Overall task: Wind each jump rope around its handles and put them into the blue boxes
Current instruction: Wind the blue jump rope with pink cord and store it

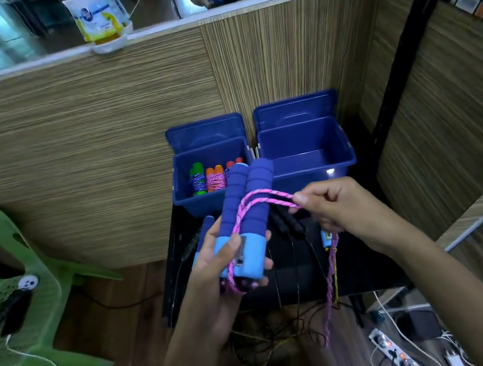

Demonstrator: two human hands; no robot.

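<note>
The left hand (pixel 217 271) grips a pair of blue foam handles (pixel 248 210) side by side by their light-blue ends, thumb pressed across the front, with the handles pointing up and away toward the boxes. The pink rope (pixel 264 198) comes off the bottom of the handles, runs up across them and loops over to the right hand (pixel 332 208), which pinches it between thumb and fingers just right of the handles; the rest of the rope hangs down from that hand past the front edge of the black table (pixel 361 265). Two blue boxes sit at the back edge of the table against the wood-grain wall, lids open. The left box (pixel 183 181) already has wound ropes in it, with green, orange and red handle tops showing, while the right box (pixel 309 151) shows only bare floor from here. A black-handled rope (pixel 285 220) lies on the table under the hands, and another blue handle (pixel 206 226) is just left of the left hand. A green plastic chair (pixel 7 288) stands off to the left on the floor.
</note>
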